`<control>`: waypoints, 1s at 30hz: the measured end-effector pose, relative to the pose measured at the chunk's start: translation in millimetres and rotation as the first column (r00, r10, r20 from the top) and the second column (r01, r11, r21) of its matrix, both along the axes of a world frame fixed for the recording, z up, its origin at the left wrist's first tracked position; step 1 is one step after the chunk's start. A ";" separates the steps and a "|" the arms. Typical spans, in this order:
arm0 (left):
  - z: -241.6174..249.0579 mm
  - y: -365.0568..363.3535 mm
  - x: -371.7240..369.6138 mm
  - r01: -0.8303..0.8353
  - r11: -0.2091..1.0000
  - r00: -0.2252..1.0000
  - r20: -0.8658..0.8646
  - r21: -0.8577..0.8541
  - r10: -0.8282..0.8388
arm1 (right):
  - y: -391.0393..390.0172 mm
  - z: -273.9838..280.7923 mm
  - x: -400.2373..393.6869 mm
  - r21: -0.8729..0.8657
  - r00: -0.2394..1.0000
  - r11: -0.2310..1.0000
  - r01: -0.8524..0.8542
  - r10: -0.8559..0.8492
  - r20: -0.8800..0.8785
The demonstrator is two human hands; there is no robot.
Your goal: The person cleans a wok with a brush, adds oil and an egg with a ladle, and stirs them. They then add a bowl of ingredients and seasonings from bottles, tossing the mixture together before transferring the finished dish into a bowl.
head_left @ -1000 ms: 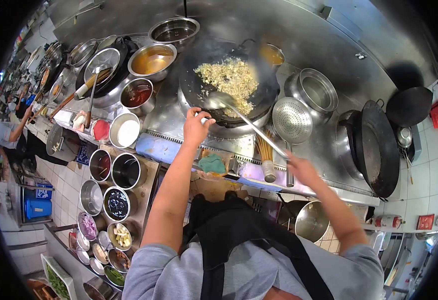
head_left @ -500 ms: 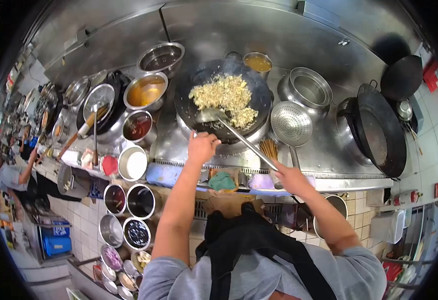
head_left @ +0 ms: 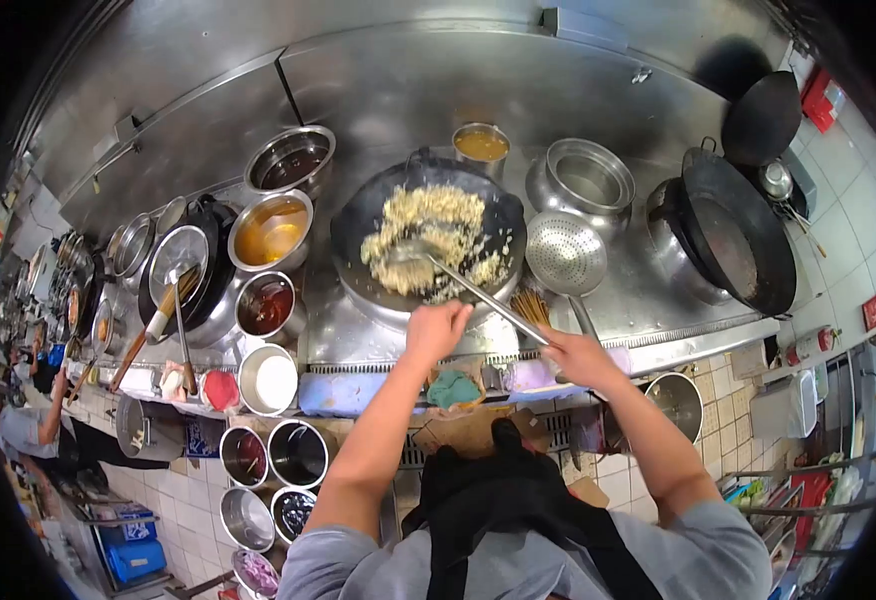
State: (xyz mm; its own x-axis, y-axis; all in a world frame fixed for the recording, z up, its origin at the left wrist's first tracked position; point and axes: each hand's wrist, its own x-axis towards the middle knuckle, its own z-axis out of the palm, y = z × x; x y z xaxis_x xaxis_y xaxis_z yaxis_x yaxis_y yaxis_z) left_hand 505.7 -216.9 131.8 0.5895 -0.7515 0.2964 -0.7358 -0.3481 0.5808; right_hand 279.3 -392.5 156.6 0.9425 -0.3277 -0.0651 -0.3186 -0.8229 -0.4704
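A black wok (head_left: 510,225) sits on the stove with fried rice (head_left: 436,208) spread in it, some pushed toward its left side. My left hand (head_left: 438,330) is closed at the wok's near edge; the part it grips is hidden under the fingers. My right hand (head_left: 580,358) is wrapped round the handle end of a long metal ladle (head_left: 488,298). The ladle's head rests in the rice, left of the wok's middle.
Left of the wok stand bowls of orange liquid (head_left: 270,232) and red sauce (head_left: 266,305). A perforated strainer (head_left: 566,250) and a metal pot (head_left: 590,178) stand right. Another large wok (head_left: 738,240) is farther right. At far left is another person (head_left: 33,430).
The wok with my left hand at its edge appears lower in view, as does the counter, since the camera has tilted. The rice has shifted and spread; the ladle's head is now farther into the left side.
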 end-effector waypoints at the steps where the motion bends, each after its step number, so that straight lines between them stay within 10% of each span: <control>1: -4.2 1.9 1.1 0.065 0.993 0.997 0.036 -0.097 -0.062 | 2.3 36.8 -10.5 0.056 0.992 0.996 0.069 -0.063 -0.106; 6: -48.2 -21.5 10.4 0.019 1.000 0.992 -0.125 -0.003 -0.019 | 44.4 156.5 -76.0 0.030 0.955 0.992 0.125 -0.112 -0.275; 10: 48.3 39.1 -71.2 0.139 0.990 0.986 -0.095 -0.008 -0.139 | 42.4 258.5 -139.3 0.019 0.937 0.999 0.047 -0.037 -0.348; 14: 80.5 26.4 -56.3 0.181 0.978 0.981 0.094 -0.101 -0.172 | 31.8 248.8 -114.5 -0.141 0.914 0.987 -0.076 0.013 -0.405; 20: -57.6 -10.7 -49.1 0.007 0.991 1.000 0.026 -0.136 -0.003 | 22.2 88.8 27.4 -0.241 0.977 0.963 0.122 -0.159 -0.142; 24: 5.7 24.5 -104.1 0.105 0.993 0.993 -0.042 -0.053 -0.108 | 30.1 109.6 19.9 -0.077 0.991 0.991 0.107 -0.100 0.088; 30: -14.2 -5.4 -13.8 0.079 0.996 0.997 0.006 0.040 -0.079 | 34.1 174.3 -65.9 -0.018 0.972 1.000 -0.016 0.011 -0.235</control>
